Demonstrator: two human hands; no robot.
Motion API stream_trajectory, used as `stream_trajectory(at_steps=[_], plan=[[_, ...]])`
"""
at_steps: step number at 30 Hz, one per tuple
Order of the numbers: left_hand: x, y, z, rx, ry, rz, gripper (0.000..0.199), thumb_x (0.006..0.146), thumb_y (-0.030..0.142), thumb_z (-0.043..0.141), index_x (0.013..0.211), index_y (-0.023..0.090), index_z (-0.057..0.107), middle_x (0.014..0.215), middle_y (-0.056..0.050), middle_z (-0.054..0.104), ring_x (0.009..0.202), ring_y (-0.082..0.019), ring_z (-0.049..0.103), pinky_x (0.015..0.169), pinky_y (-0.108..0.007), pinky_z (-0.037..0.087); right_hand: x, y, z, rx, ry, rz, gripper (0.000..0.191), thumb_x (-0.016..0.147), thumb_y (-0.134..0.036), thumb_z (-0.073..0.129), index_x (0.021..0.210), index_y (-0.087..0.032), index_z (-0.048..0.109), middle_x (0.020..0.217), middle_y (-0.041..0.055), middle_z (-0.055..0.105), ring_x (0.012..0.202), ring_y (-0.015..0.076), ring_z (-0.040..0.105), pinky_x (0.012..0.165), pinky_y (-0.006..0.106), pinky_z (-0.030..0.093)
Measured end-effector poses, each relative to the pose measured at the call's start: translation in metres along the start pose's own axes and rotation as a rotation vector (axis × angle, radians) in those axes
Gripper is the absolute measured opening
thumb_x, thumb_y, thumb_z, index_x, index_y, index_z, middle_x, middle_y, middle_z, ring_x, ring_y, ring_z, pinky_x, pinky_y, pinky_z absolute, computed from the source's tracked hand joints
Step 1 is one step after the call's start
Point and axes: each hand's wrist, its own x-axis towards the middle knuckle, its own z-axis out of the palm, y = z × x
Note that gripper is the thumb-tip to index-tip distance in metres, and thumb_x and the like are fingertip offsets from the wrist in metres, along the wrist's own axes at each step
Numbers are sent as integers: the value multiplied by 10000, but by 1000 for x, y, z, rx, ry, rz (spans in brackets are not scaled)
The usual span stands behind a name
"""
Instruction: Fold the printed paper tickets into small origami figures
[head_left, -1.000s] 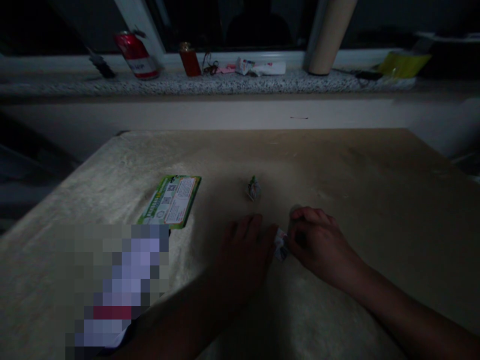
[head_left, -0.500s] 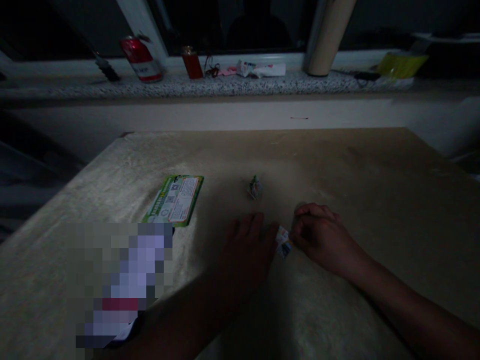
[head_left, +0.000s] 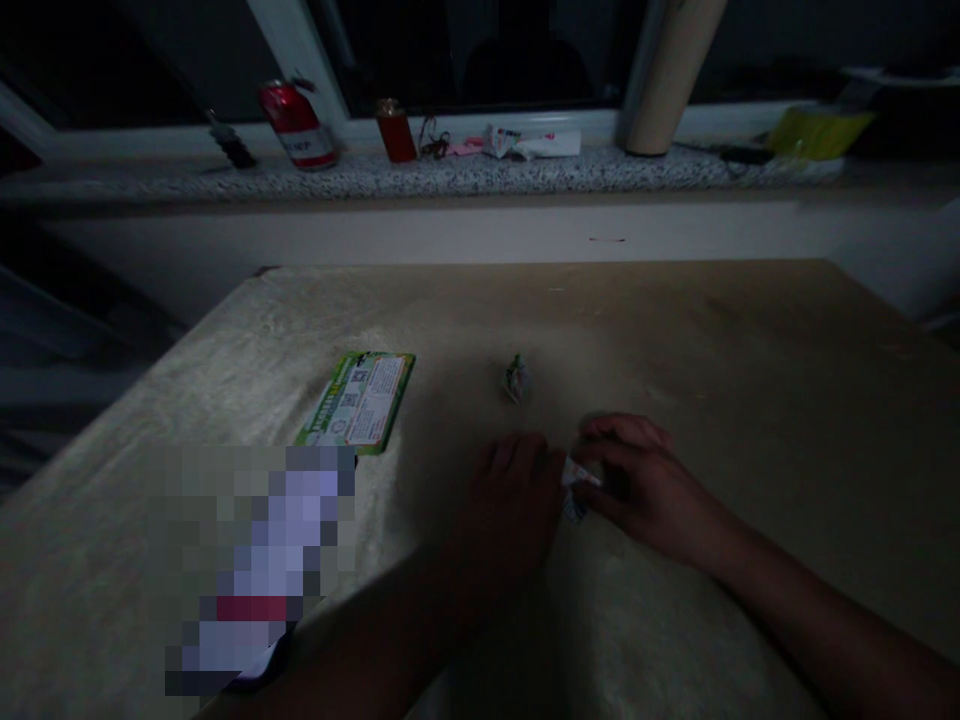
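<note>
A small piece of printed, folded paper (head_left: 576, 475) lies between my two hands, low over the table. My left hand (head_left: 514, 510), in deep shadow, has its fingers bent and pinches the paper's left edge. From the other side my right hand (head_left: 649, 485) has its thumb on the paper, with the forefinger curved above it. How the fingertips press on it is partly lost in the dark. Just beyond my left hand a little crumpled or folded paper piece (head_left: 516, 380), green and white, stands on the table.
At the left lie a green printed packet (head_left: 364, 400) and a phone-like object (head_left: 277, 560), blurred out by pixels. Behind the table (head_left: 712, 330), a stone windowsill (head_left: 450, 180) carries a red can (head_left: 298, 125), an orange bottle (head_left: 396, 132), a tube (head_left: 667, 90) and a yellow item (head_left: 821, 132).
My right hand has opened its pinch a little and moved its thumb onto the paper. My left fingers have curled in more. The whole view has shifted slightly.
</note>
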Motion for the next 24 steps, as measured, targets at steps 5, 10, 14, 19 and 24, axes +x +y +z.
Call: stream_trajectory(at_steps=[5,10,14,19,24], plan=[[2,0,3,-147,48,-25,244,990,230,540,1202,174,648,1213,-109,619,1122,-281,549,1003,-467,464,2,-5,3,43,-14,12,176,846,-227,718,1018,-263,733,1213,85,665,1193,296,596,1019,516,427],[3,-2,6,-231,74,-60,221,969,215,566,1166,175,660,1163,-98,622,1090,-264,546,1001,-464,450,3,-8,2,44,10,44,219,815,-191,733,1025,-254,739,1225,96,673,1200,309,601,1029,534,429],[4,-4,7,-283,100,-67,240,958,213,589,1192,202,641,1186,-83,640,1117,-263,549,1009,-457,443,3,-9,2,45,-1,30,258,810,-184,744,1060,-248,737,1259,107,661,1239,313,584,1055,537,423],[3,-7,10,-332,145,-71,253,917,219,648,1165,176,627,1155,-89,664,1093,-270,568,995,-459,458,6,-8,1,134,7,-14,147,813,-141,749,930,-227,726,1157,82,707,1163,284,625,1023,520,447],[1,-11,9,-400,210,-87,169,920,271,656,1065,186,680,1162,-97,676,1118,-275,597,996,-465,486,6,-6,2,366,11,-29,61,880,-178,705,898,-226,739,1070,71,729,1016,228,693,893,406,553]])
